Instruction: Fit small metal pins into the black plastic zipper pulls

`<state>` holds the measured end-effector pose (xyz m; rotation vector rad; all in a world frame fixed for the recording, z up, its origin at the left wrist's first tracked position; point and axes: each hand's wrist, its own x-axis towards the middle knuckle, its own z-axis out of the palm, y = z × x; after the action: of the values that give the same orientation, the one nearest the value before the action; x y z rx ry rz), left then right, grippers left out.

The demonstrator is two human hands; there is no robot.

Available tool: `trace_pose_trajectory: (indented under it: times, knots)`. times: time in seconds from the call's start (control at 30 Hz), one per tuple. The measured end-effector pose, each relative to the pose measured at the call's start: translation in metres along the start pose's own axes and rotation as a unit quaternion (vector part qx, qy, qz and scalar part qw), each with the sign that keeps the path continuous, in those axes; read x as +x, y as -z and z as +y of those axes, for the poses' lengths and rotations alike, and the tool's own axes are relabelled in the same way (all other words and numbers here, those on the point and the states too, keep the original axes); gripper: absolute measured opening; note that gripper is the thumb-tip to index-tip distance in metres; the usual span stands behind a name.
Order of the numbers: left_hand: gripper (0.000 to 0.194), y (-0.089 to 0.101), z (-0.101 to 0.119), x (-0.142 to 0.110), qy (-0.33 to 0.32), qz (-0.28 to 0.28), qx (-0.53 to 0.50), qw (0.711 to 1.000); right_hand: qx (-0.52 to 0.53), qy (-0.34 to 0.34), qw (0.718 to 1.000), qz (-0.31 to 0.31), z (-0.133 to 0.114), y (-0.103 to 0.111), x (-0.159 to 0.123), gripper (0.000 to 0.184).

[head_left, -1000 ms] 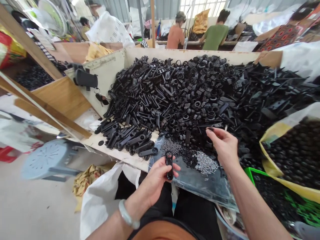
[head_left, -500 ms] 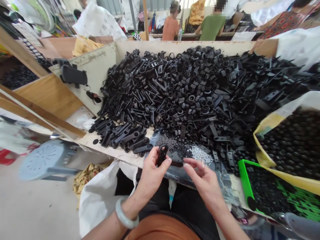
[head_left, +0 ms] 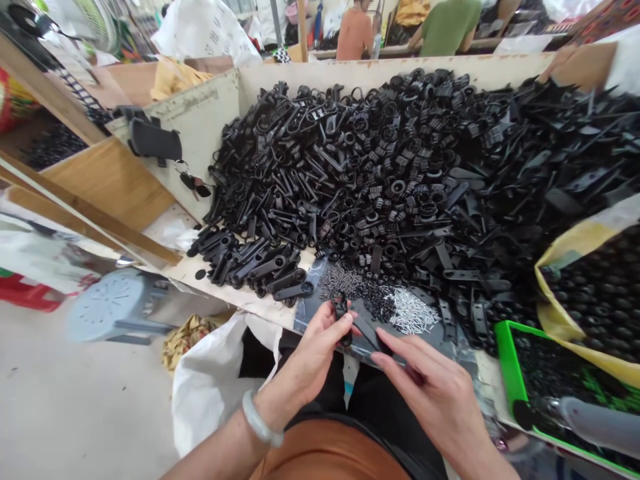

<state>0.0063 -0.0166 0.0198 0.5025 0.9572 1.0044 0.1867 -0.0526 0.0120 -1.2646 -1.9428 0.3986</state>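
Note:
Between my two hands is a black plastic part with a flat arm [head_left: 369, 331]; a rounded, ring-like piece [head_left: 339, 305] sits at its left end. My left hand [head_left: 317, 347] is closed on the ringed end, thumb on top. My right hand [head_left: 433, 377] pinches the far end of the flat arm between thumb and fingers. Whether the arm and the ringed piece are one body I cannot tell. Just beyond my fingers lie silver pins [head_left: 413, 310], small black pieces [head_left: 375, 300] and small grey-brown pieces [head_left: 343, 280] on a plastic sheet.
A big heap of black plastic parts [head_left: 350, 167] fills the bench, with finished-looking long parts [head_left: 260, 267] at its left. To the right are a green tray [head_left: 509, 360], a yellow-edged sack [head_left: 547, 287] and a grey tool [head_left: 600, 420]. A blue stool [head_left: 107, 307] stands left. People sit beyond.
The flat arm now slants down toward my right hand, which has closed further over its end. The ringed end has tipped over in my left hand. The camera view has shifted.

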Motion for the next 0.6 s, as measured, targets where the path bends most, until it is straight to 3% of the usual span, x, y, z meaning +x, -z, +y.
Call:
trace_pose_trajectory:
  times: [0.23,0.6]
  knots:
    - [0.031,-0.007,-0.003,-0.008,-0.001,-0.02,-0.017,1.0,-0.016,-0.05,0.997,0.05,-0.021,-0.02,0.001,0.026]
    - [0.036,-0.011,-0.008,-0.013,0.0,-0.004,-0.034,0.999,-0.099,-0.009,0.99,0.099,-0.025,-0.032,-0.003,0.022]
